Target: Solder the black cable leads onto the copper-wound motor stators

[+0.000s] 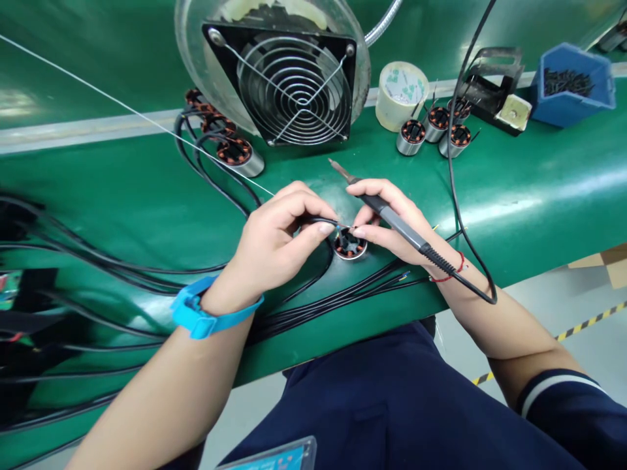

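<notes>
Between my hands a small motor stator [350, 247] with copper windings stands on the green bench. My left hand [279, 238] pinches the end of a black cable [318, 219] just above the stator's rim. A soldering iron [392, 217] rests across my right hand [392, 222], its tip pointing up and away to the left. The thumb and fingertips of that same hand pinch at a thin wire end by the stator; the exact contact is too small to make out. A thin white strand [196, 149] runs down from the upper left to behind my left hand.
A caged fan [298, 91] stands behind my hands. Several wound stators [411, 137] sit beside a tape roll [399, 98], with more [240, 156] at left. Back right are a soldering iron stand [504, 98] and a blue bin [573, 104]. Black cables [313, 310] lie along the front.
</notes>
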Available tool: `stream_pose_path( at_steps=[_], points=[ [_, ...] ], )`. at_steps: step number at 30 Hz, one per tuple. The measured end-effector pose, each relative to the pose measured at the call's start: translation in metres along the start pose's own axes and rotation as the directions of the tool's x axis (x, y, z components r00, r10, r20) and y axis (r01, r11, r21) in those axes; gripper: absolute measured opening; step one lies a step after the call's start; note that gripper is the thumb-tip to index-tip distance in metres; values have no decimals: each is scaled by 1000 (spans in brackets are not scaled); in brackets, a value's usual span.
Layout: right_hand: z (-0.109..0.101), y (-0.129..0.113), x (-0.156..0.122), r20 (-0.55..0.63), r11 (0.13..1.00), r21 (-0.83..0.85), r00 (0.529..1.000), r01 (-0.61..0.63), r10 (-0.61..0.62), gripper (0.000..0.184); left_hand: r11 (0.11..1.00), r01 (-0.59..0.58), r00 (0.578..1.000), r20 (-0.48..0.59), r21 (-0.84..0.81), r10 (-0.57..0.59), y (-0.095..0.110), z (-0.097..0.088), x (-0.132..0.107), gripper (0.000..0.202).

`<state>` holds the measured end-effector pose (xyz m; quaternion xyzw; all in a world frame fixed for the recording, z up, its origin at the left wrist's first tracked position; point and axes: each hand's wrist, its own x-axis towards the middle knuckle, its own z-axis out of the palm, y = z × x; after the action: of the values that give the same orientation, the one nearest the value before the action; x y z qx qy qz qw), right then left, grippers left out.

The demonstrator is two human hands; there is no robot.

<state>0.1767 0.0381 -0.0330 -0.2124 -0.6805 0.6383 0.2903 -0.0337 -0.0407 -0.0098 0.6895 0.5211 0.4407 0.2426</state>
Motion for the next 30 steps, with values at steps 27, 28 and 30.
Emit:
stream_pose_path(
  at_steps=[27, 28, 30],
  points=[
    [13, -15, -2, -75, 937, -349, 997, -7, -21, 33, 993, 113, 993, 19, 25, -113, 2, 5, 0, 13],
    [13, -14, -2, -62, 939, -345, 998, 4, -27, 33, 993, 114, 993, 20, 35, -115, 3, 5, 0, 12],
    [15, -13, -1, -42, 950, -311, 999, 11, -26, 32, 993, 111, 993, 30, 35, -112, 2, 5, 0, 10]
  ],
)
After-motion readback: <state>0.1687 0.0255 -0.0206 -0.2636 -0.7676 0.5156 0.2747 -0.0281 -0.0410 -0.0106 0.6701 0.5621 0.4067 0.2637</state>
